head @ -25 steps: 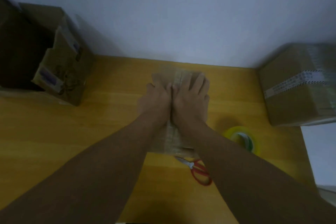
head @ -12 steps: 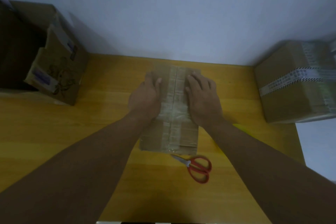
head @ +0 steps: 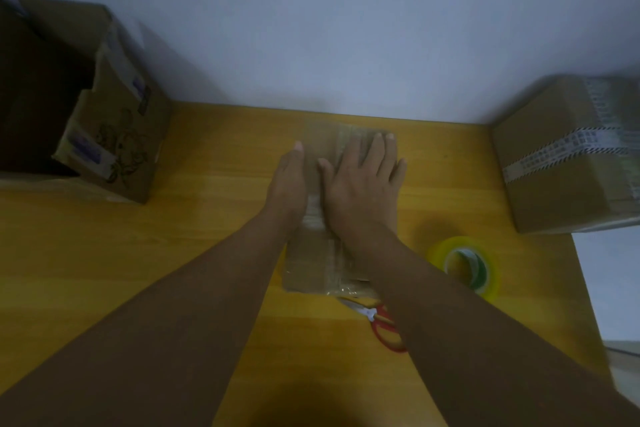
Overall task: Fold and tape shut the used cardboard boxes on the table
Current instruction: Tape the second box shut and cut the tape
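- My right hand (head: 363, 184) lies flat, fingers spread, on the centre box (head: 311, 267).
- My left hand (head: 289, 184), fingers straight, rests on its left part.

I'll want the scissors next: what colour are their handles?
Red. The scissors show best in the head view, lying on the table just under the right forearm.

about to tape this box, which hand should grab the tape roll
Probably the right hand: the tape roll lies right of the small box, beside that forearm. The left hand, on the box's left edge, would have to cross over.
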